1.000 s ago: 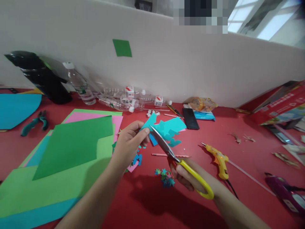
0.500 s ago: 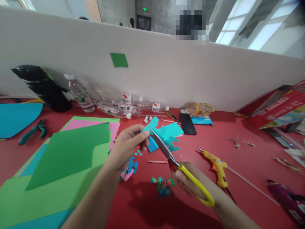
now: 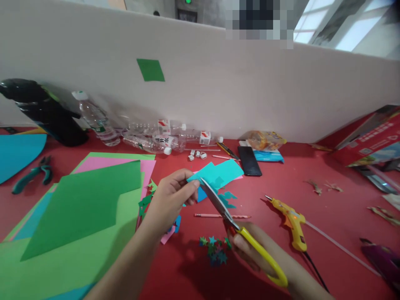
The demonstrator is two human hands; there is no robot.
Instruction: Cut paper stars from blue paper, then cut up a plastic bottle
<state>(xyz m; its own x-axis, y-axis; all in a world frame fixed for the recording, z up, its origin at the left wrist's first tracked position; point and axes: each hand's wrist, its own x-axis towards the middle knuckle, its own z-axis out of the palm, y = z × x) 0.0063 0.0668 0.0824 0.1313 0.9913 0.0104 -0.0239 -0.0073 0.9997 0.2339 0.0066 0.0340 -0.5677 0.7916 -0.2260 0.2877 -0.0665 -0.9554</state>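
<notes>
Between the thumb and fingers of my left hand (image 3: 176, 191) is a piece of turquoise paper (image 3: 203, 171). My right hand (image 3: 246, 243) grips yellow-handled scissors (image 3: 262, 256), whose blades point up and left to the paper beside my left thumb. The blades look nearly closed; whether paper lies between them I cannot tell. Behind the tips lies a larger turquoise sheet (image 3: 233, 170). Below the blades are a pink pencil (image 3: 206, 215) and a small heap of green and blue paper stars (image 3: 215, 252). Blue and pink scraps (image 3: 170, 235) lie partly hidden by my left wrist.
Green sheets (image 3: 90, 212) cover the left of the red table, with pliers (image 3: 33, 175) beyond. Plastic bottles (image 3: 146, 143) and a black flask (image 3: 43, 112) line the white partition. A phone (image 3: 249, 160) lies behind; a yellow glue gun (image 3: 290, 221) with a cord is at right.
My view has shifted slightly. Both hands stay together at the paper, and the turquoise piece in my left hand sits at a different angle, with the scissor tips still beside my thumb.
</notes>
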